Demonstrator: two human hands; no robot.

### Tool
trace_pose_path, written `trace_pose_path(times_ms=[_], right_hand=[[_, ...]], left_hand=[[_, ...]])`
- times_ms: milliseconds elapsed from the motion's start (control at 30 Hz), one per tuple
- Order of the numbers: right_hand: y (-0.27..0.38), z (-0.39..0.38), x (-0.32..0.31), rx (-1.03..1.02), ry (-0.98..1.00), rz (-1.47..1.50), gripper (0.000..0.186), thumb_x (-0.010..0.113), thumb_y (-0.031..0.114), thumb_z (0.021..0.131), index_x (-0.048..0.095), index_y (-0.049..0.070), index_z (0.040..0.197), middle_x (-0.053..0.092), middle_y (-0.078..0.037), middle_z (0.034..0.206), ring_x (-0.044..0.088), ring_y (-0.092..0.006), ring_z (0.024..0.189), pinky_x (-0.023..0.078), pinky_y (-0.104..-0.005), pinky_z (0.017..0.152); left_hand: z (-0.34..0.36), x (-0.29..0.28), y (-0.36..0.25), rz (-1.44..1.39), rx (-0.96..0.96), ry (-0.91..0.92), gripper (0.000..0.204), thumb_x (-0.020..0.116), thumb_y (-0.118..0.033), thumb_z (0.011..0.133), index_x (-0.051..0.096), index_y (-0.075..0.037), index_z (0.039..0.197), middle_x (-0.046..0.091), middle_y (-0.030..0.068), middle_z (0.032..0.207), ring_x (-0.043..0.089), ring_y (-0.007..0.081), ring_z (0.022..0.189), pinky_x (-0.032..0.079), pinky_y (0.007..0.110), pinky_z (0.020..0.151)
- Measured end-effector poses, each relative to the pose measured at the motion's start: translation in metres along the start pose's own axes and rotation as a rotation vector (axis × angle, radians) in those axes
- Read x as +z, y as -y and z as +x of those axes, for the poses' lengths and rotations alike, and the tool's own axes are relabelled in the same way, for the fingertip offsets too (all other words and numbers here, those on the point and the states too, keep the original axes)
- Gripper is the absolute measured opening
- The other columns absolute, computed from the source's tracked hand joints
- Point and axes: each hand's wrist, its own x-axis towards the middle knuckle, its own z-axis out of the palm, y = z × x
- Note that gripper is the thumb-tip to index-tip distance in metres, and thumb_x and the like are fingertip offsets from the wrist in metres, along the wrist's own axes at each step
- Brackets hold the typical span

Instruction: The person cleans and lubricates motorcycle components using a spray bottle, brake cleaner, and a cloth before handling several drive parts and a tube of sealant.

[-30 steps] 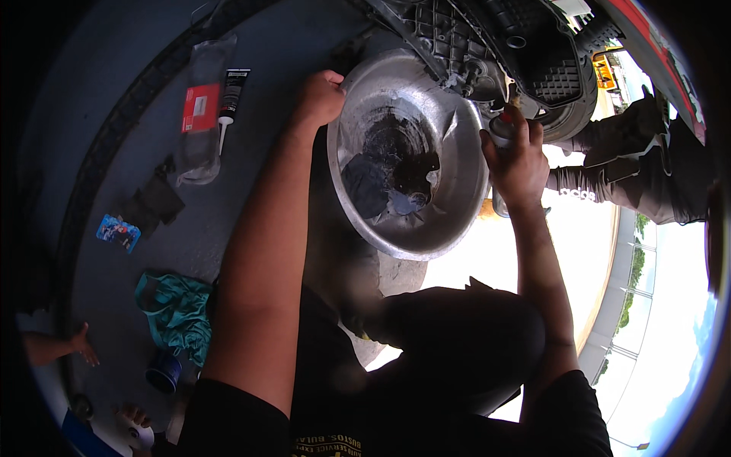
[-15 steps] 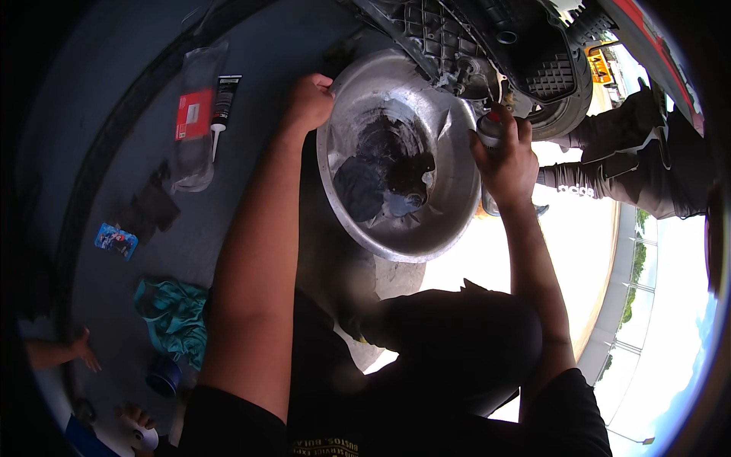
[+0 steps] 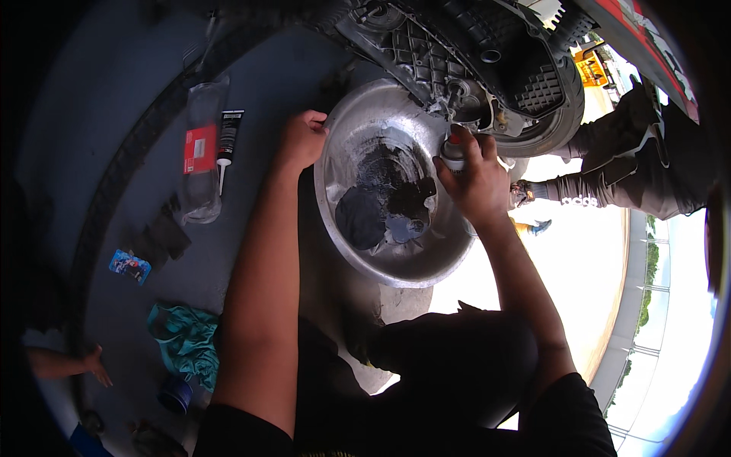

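My left hand (image 3: 303, 139) grips the left rim of a dented metal basin (image 3: 392, 266), which has dark liquid and a dark crumpled piece (image 3: 359, 217) inside. My right hand (image 3: 480, 183) is closed round a spray can (image 3: 451, 156) with a red top, its index finger up at the nozzle, near the basin's right edge. The can sits just below the dark, finned engine casing (image 3: 422, 53) of a two-wheeler, whose wheel (image 3: 556, 137) shows behind. The can's lower part is mostly hidden by my hand.
On the dark floor at left lie a bagged item with a red label (image 3: 199, 148), a black tube (image 3: 228, 133), a teal cloth (image 3: 183, 343), a blue container (image 3: 175, 392) and a small blue packet (image 3: 131, 266). Another person's hand (image 3: 95, 364) is at lower left; someone's legs (image 3: 632, 183) stand at right.
The basin and both hands sit lower in the picture, as does much of the floor. My right hand with the can has shifted left and down. My left hand still grips the rim.
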Motion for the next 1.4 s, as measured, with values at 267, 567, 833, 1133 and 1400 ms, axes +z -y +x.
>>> trace_pose_path(times_ms=[267,567,833,1133,1400], right_hand=[[0.022,0.014,-0.002,-0.066,0.068,0.017,0.056,0.068,0.045,0.089,0.048,0.032,0.14,0.052,-0.023,0.122,0.07,-0.0397,0.089,0.058,-0.0514,0.069],[0.036,0.026,-0.014,-0.031,0.175,0.065,0.054,0.067,0.04,0.09,0.046,0.033,0.14,0.052,-0.02,0.12,0.07,-0.0374,0.094,0.059,-0.0488,0.074],[0.014,0.03,0.001,0.025,0.221,0.157,0.057,0.068,0.04,0.09,0.043,0.031,0.141,0.051,-0.022,0.125,0.07,-0.0409,0.094,0.059,-0.0499,0.077],[-0.011,0.036,0.021,0.07,-0.133,0.216,0.058,0.068,0.036,0.093,0.048,0.02,0.144,0.06,-0.015,0.133,0.064,-0.0396,0.113,0.054,-0.0494,0.084],[-0.01,0.023,0.013,0.092,-0.156,0.048,0.057,0.064,0.038,0.097,0.046,0.02,0.147,0.054,-0.02,0.141,0.057,-0.0427,0.124,0.051,-0.051,0.091]], left_hand=[[-0.002,0.002,0.003,0.008,0.003,-0.036,0.03,0.066,-0.009,0.093,0.065,-0.002,0.122,0.07,0.0084,0.099,0.067,0.0172,0.089,0.052,0.032,0.08],[-0.008,-0.01,0.002,-0.052,-0.042,-0.001,0.033,0.068,-0.016,0.093,0.065,0.0,0.121,0.071,0.01,0.096,0.068,0.019,0.091,0.053,0.032,0.082],[-0.049,-0.006,-0.016,0.385,0.17,0.009,0.043,0.069,-0.01,0.091,0.058,0.004,0.13,0.069,0.0181,0.116,0.071,0.0238,0.097,0.054,0.035,0.087],[-0.058,0.013,-0.003,0.264,0.132,-0.277,0.037,0.068,-0.008,0.083,0.061,0.0,0.119,0.063,0.0193,0.115,0.064,0.0369,0.107,0.051,0.044,0.095],[-0.077,-0.005,-0.032,0.267,-0.115,-0.166,0.031,0.068,-0.006,0.08,0.065,0.001,0.11,0.064,0.0207,0.111,0.063,0.0385,0.107,0.051,0.045,0.094]])
